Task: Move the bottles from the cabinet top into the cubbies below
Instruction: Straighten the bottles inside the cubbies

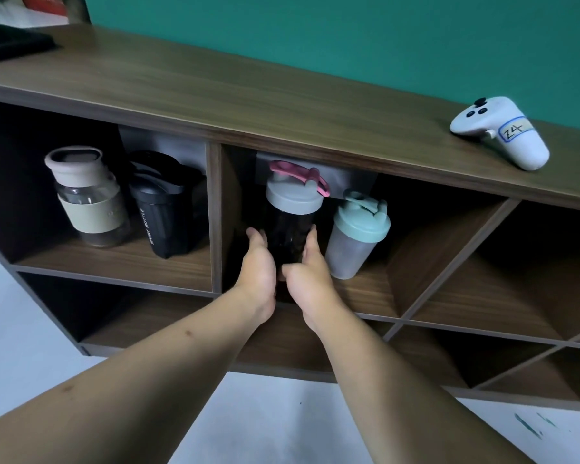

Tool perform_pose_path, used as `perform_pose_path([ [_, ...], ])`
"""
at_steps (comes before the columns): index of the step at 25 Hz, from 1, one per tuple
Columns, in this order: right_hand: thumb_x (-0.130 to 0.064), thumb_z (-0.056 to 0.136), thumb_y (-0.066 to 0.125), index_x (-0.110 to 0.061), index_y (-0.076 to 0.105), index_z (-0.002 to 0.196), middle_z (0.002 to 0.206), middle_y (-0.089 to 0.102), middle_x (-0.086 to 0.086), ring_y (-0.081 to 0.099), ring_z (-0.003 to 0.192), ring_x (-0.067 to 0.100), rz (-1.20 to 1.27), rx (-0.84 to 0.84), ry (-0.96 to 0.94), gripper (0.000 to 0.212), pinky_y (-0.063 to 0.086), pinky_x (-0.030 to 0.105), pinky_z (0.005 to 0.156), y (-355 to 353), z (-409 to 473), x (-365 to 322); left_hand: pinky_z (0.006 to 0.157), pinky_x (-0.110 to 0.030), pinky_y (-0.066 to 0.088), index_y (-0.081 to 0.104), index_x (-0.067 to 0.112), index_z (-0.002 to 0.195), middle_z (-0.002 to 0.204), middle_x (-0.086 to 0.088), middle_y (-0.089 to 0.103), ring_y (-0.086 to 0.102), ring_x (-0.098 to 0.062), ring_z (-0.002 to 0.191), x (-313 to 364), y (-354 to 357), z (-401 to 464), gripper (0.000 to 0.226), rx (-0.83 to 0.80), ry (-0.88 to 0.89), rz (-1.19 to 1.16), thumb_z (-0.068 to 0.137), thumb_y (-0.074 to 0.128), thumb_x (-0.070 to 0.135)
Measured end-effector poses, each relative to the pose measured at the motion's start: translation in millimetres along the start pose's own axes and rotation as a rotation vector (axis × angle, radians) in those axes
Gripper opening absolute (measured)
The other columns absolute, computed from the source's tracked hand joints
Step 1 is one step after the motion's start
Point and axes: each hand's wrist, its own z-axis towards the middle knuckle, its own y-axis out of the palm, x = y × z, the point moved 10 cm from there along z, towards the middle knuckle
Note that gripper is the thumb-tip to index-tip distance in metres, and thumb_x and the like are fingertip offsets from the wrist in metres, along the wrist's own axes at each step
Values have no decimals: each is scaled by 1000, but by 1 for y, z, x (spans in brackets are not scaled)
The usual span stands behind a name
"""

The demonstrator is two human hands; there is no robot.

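From the head camera, both bare arms reach forward and down into the middle cubby of the wooden cabinet. The left hand is stretched out flat, palm turned inward, its fingers straight and pressed along the left side of the dark bottle. The right hand mirrors it on the other side, palm facing left, fingertips up against the bottle's right flank and the thumb tucked low across the front near the base. So the dark bottle with the grey lid and pink loop is cupped between two flat, narrow-set palms rather than wrapped, and it stands upright on the cubby floor. Whether the palms press firmly or only brush it, I cannot tell. Just beside it on the right, in the same cubby, stands a frosted bottle with a mint lid, close to the right hand's back but not clearly touching. Over in the left cubby, a clear bottle with a beige sleeve stands next to a black sport bottle, which is tilted a little. The cubbies to the right and along the lower row look dark and bare. Up on the cabinet top, far right, lies a white controller with a label reading "Z4". Behind runs a green wall, and pale floor shows below the forearms.
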Motion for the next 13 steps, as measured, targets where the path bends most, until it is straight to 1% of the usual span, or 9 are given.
perform_pose_path([
  [3,1,68,55,-45,4,158,138,51,-15,57,113,9,-2,-2,24,113,48,28,93,-3,-17,-6,120,-35,30,53,28,146,124,9,66,49,-9,132,-6,-13,-11,70,-3,-21,57,100,21,70],
  [4,2,71,57,-37,16,159,132,57,-15,59,110,7,-3,49,26,105,48,28,93,-7,-30,-8,121,-37,29,56,28,144,136,7,65,50,-10,135,-8,-23,-20,74,26,-9,106,95,26,75],
  [5,3,75,57,-29,36,154,121,64,-13,62,104,8,-17,131,23,88,50,27,92,-13,-46,-8,119,-40,33,61,25,139,140,2,65,54,-14,133,-8,-37,-33,76,83,19,152,92,32,76],
  [6,1,78,58,-27,56,138,106,70,-10,67,97,12,-52,216,14,67,53,30,89,-16,-66,-9,112,-42,43,68,20,127,133,-6,71,63,-20,122,-1,-55,-52,70,178,67,180,93,36,72],
  [7,-5,78,59,-31,69,116,91,73,-5,70,89,17,-90,262,0,47,57,37,85,-11,-89,-9,99,-43,52,73,14,108,112,-12,77,71,-25,102,11,-74,-75,60,273,110,199,98,38,63],
  [8,-11,75,59,-33,72,98,81,74,-1,71,81,21,-112,253,-11,35,59,45,81,2,-109,-13,84,-41,56,73,10,90,88,-12,77,71,-27,82,27,-92,-97,58,356,153,225,102,38,54],
  [9,-16,72,59,-34,72,88,76,74,3,72,75,23,-106,206,-23,28,59,50,77,24,-122,-20,75,-39,55,71,6,78,72,-10,73,68,-29,71,49,-110,-113,61,419,208,279,104,37,50],
  [11,-16,74,60,-31,73,86,78,75,5,71,73,21,-45,60,-53,24,59,54,76,81,-129,-42,80,-43,54,70,8,69,68,-9,71,68,-34,74,88,-160,-112,66,548,276,321,100,33,53],
  [13,-10,80,61,-29,71,111,100,75,4,71,91,17,9,-59,-72,38,59,46,84,136,-114,-70,96,-56,52,75,19,74,86,-10,77,72,-36,91,110,-201,-83,61,548,263,191,92,32,59],
])
